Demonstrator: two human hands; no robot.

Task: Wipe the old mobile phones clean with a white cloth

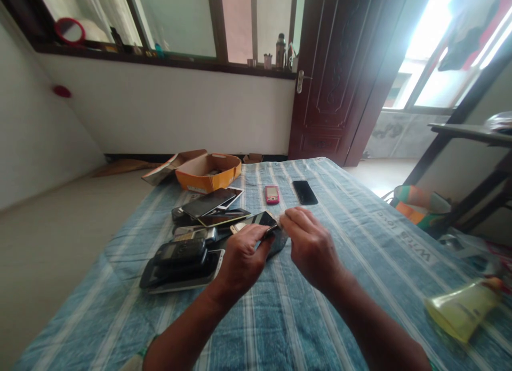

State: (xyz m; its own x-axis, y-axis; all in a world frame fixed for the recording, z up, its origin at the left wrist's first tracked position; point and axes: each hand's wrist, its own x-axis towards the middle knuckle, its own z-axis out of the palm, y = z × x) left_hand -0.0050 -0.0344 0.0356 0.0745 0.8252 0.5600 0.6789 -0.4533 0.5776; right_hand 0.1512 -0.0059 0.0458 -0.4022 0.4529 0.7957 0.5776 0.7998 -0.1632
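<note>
My left hand (244, 253) is closed around a dark phone (272, 229), mostly hidden behind the thumb and fingers. Close beside its end, my right hand (310, 243) has its fingertips pressed together in a pinch; what they hold, if anything, is too small to make out. Just behind the left hand lies a phone with a glossy dark screen (262, 218). To the left is a loose pile of phones: a large black one (208, 202), a silver keypad phone (196, 233), a thick black device (180, 252) and a white-edged tablet (184, 280).
Beyond the hands, a pink keypad phone (272, 194) and a black smartphone (305, 192) lie on the striped blue cloth (320, 328). An open orange box (208, 174) stands at the far left edge. A yellow translucent packet (460, 309) lies at the right.
</note>
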